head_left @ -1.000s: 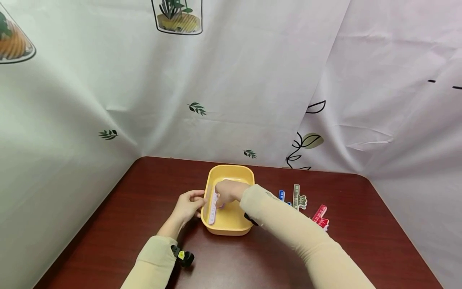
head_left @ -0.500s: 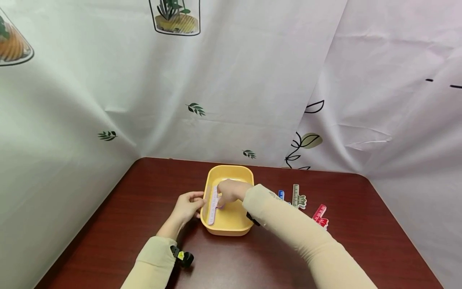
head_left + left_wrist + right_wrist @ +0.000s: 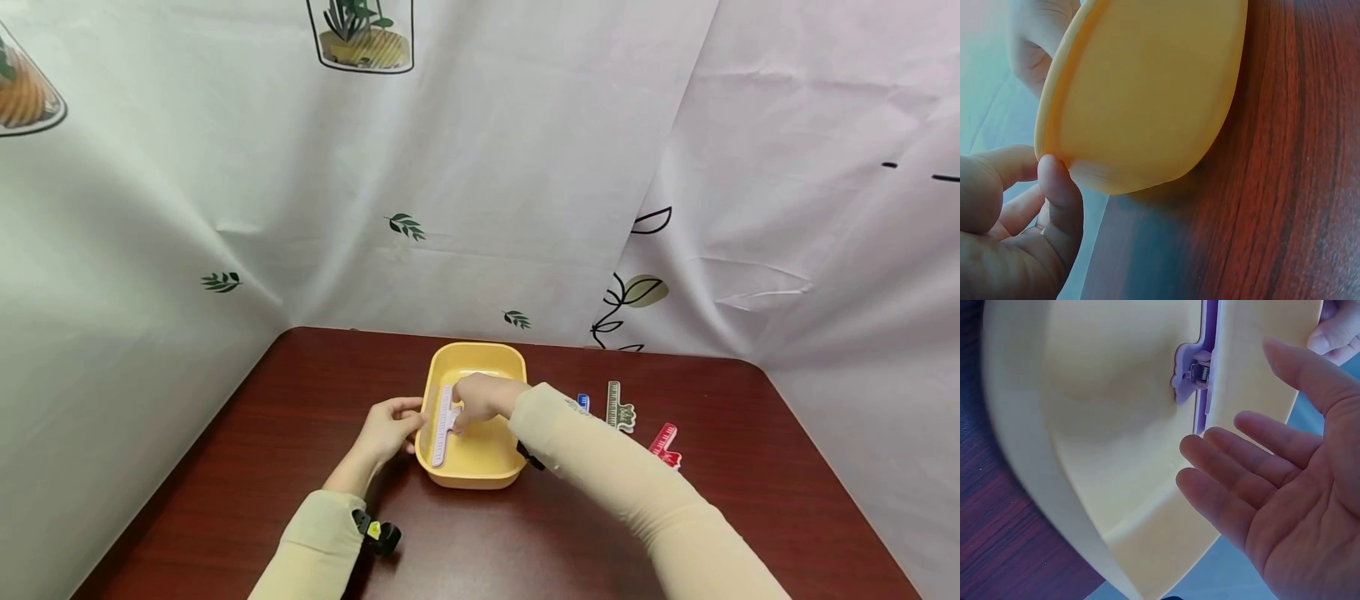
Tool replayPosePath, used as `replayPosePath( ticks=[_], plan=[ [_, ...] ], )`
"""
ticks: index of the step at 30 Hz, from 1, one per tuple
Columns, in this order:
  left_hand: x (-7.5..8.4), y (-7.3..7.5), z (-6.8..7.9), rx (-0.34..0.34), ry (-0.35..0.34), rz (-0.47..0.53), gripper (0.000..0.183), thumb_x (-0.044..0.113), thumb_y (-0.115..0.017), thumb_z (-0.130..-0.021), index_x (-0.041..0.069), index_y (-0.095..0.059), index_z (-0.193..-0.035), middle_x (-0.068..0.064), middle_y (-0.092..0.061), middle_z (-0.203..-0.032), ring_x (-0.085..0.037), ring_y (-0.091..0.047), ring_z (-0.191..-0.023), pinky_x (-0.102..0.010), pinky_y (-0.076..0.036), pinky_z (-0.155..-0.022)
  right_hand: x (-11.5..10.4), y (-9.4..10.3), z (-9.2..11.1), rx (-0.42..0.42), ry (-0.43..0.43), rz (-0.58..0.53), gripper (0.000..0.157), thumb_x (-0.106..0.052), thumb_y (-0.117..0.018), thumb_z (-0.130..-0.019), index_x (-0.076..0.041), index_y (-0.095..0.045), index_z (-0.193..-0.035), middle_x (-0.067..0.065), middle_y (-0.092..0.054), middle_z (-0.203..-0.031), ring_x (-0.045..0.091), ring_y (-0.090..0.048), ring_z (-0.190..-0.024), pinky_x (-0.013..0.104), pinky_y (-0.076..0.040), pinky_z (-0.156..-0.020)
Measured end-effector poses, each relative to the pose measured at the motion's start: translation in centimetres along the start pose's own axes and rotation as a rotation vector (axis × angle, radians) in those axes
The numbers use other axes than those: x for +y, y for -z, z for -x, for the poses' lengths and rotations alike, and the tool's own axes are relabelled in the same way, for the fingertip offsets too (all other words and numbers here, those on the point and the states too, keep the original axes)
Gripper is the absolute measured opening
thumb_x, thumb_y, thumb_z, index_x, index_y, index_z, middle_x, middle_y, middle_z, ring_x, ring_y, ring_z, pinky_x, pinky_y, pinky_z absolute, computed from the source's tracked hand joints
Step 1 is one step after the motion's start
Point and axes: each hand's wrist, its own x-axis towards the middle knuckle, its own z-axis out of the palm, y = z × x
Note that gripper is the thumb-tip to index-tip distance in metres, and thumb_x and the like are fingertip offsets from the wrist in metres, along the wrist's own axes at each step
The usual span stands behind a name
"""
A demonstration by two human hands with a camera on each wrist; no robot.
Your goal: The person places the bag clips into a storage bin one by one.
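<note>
White cloth backdrop (image 3: 525, 167) w/ printed leaves & jars runs along the L side, back & R. Dark red-brown wood-grain table (image 3: 217, 492) below. From L: cream long sleeve (image 3: 311, 546), black strap-on device (image 3: 386, 537) at the wrist, then L hand (image 3: 386, 432), thumb & finger close tog., pinching the L rim of a yellow rounded-rectangular tray (image 3: 476, 482). Inside tray, nr its L wall: pale-purple ruler-shaped clip (image 3: 442, 429) w/ scalloped grip & metal spring, lying lengthwise, grip side toward R. Just R of it, over tray: R hand (image 3: 483, 395), fingers loosely extended, thumb well apart, no grip on anything per R wrist view; whether fingertips touch clip, can't tell. Second cream sleeve (image 3: 622, 487) crosses tray's R rim. Further R on table: blue ruler-shaped clip (image 3: 582, 402), partly behind sleeve; grey-green ruler-shaped clip (image 3: 615, 407) just beside it; red ruler-shaped clip (image 3: 663, 438), tilted, partly hidden by sleeve.
</note>
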Motion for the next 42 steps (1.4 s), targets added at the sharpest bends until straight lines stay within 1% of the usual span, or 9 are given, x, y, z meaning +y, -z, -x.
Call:
replayPosePath(
  ticks=[3, 10, 15, 20, 25, 31, 36, 42],
  plan=[
    [-0.1, 0.0, -0.1, -0.002, 0.001, -0.003, 0.043, 0.003, -0.061, -0.086, -0.007, -0.053, -0.127, -0.018, -0.065, -0.094, -0.01, -0.058, -0.058, -0.021, -0.048, -0.045, 0.0, 0.0, 0.1, -0.001, 0.012, 0.003, 0.055, -0.034, -0.071, -0.083, -0.006, -0.057, -0.129, 0.005, -0.06, -0.127, 0.013, -0.056, -0.111, 0.028, -0.046, -0.098],
    [-0.3, 0.0, -0.2, -0.002, 0.019, -0.002, 0.041, 0.005, -0.061, -0.087, -0.005, -0.053, -0.126, -0.009, -0.063, -0.084, -0.01, -0.055, -0.055, -0.021, -0.047, -0.044, 0.1, 0.0, 0.2, 0.003, 0.032, -0.003, 0.053, -0.034, -0.071, -0.083, -0.006, -0.059, -0.126, 0.005, -0.062, -0.124, 0.011, -0.057, -0.103, 0.027, -0.047, -0.094],
    [-0.2, 0.0, -0.2, -0.003, 0.023, -0.001, 0.042, 0.006, -0.062, -0.088, -0.004, -0.053, -0.127, -0.007, -0.061, -0.081, -0.009, -0.053, -0.052, -0.021, -0.046, -0.043, 0.1, 0.2, 0.5, 0.014, 0.045, 0.002, 0.052, -0.034, -0.07, -0.084, -0.006, -0.059, -0.126, 0.005, -0.061, -0.126, 0.013, -0.058, -0.106, 0.027, -0.047, -0.096],
    [-0.3, -0.1, -0.2, 0.001, 0.025, -0.007, 0.041, 0.007, -0.062, -0.088, -0.002, -0.054, -0.127, -0.006, -0.061, -0.08, -0.009, -0.053, -0.051, -0.021, -0.045, -0.042, 0.3, 0.2, 0.8, 0.02, 0.037, -0.011, 0.053, -0.036, -0.07, -0.084, -0.006, -0.059, -0.126, 0.006, -0.06, -0.128, 0.016, -0.057, -0.114, 0.029, -0.045, -0.099],
    [-0.5, 0.0, -0.1, 0.002, 0.021, -0.015, 0.041, 0.007, -0.061, -0.088, -0.002, -0.054, -0.127, -0.007, -0.061, -0.079, -0.01, -0.053, -0.051, -0.021, -0.045, -0.041, 0.5, 0.2, 1.1, 0.025, 0.04, -0.036, 0.053, -0.035, -0.071, -0.083, -0.006, -0.059, -0.126, 0.007, -0.06, -0.127, 0.019, -0.056, -0.117, 0.032, -0.044, -0.101],
    [-0.5, 0.1, -0.2, 0.002, 0.022, -0.025, 0.04, 0.008, -0.061, -0.089, -0.002, -0.054, -0.127, -0.007, -0.06, -0.079, -0.01, -0.052, -0.051, -0.021, -0.044, -0.041, 0.8, 0.2, 1.3, 0.047, 0.07, -0.046, 0.051, -0.033, -0.07, -0.084, -0.005, -0.06, -0.125, 0.008, -0.062, -0.126, 0.021, -0.056, -0.118, 0.034, -0.045, -0.101],
    [-0.4, 0.1, -0.1, 0.001, 0.019, -0.035, 0.04, 0.009, -0.061, -0.089, -0.001, -0.054, -0.127, -0.007, -0.059, -0.077, -0.01, -0.052, -0.051, -0.021, -0.044, -0.041, 1.0, 0.2, 1.6, 0.064, 0.087, -0.057, 0.048, -0.03, -0.068, -0.086, -0.004, -0.059, -0.125, 0.01, -0.063, -0.124, 0.022, -0.057, -0.117, 0.033, -0.046, -0.1],
    [-0.4, 0.1, 0.1, -0.001, 0.023, -0.044, 0.04, 0.011, -0.061, -0.09, 0.0, -0.054, -0.128, -0.007, -0.058, -0.076, -0.011, -0.051, -0.051, -0.022, -0.044, -0.041, 1.3, 0.0, 1.8, 0.09, 0.094, -0.068, 0.046, -0.029, -0.068, -0.085, -0.004, -0.06, -0.123, 0.01, -0.064, -0.12, 0.021, -0.058, -0.114, 0.032, -0.047, -0.098]
  ],
)
